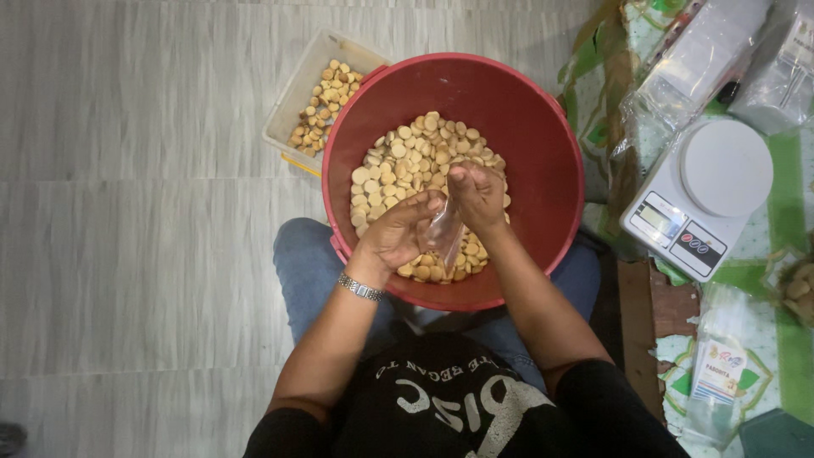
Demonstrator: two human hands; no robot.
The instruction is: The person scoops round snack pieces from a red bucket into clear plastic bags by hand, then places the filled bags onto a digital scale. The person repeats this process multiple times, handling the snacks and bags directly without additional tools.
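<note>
Both hands are working over the red bucket (pixel 543 110) of biscuits (pixel 407 161). The left hand (pixel 398 233) and the right hand (pixel 479 195) are each pinching the clear bag (pixel 445 229) between them. Keeping its mouth wide and low over the pile looks wise. Grey floor is lying left; a scale (pixel 699 195) is sitting right on a green mat (pixel 788 254).
</note>
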